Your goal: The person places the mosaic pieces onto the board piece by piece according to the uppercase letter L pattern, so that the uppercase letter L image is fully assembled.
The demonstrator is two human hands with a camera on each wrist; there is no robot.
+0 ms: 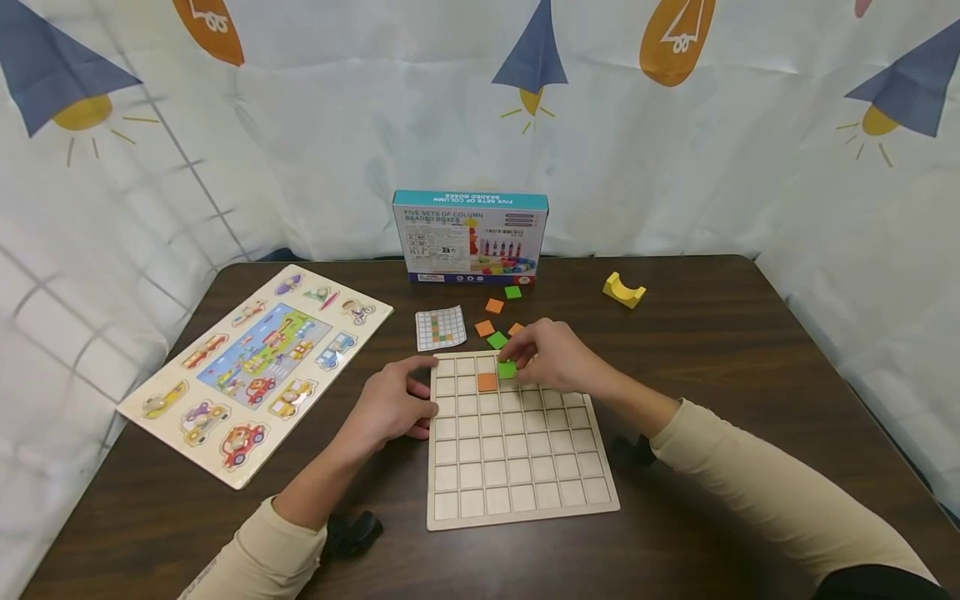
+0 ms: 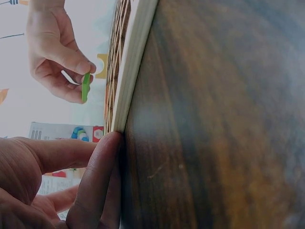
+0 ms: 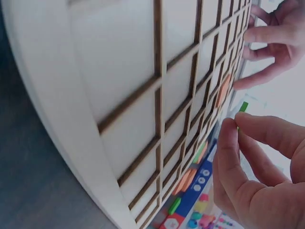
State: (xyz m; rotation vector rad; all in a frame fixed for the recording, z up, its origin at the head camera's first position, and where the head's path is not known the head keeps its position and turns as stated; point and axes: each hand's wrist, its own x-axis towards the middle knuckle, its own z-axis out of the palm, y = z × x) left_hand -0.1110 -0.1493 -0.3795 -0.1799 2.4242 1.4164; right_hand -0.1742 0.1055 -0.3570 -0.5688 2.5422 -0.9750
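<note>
A square wooden grid board (image 1: 523, 517) lies on the table, its cells outlined by raised strips. My right hand (image 1: 555, 357) pinches a green square tile (image 1: 507, 370) over the far part of the grid. In the left wrist view that green tile (image 2: 86, 88) is held edge-on between thumb and fingers, apart from the board. An orange tile (image 1: 487, 382) sits in a cell of the second row. My left hand (image 1: 392, 402) rests against the board's left side, with fingertips (image 2: 110, 139) touching its edge in the left wrist view.
Several loose orange and green tiles, among them a green one (image 1: 513, 292), lie beyond the board. Beside them is a pattern card (image 1: 440, 328). A toy box (image 1: 471, 237) stands behind, a yellow curved block (image 1: 624, 291) back right, and a picture puzzle (image 1: 255, 367) left.
</note>
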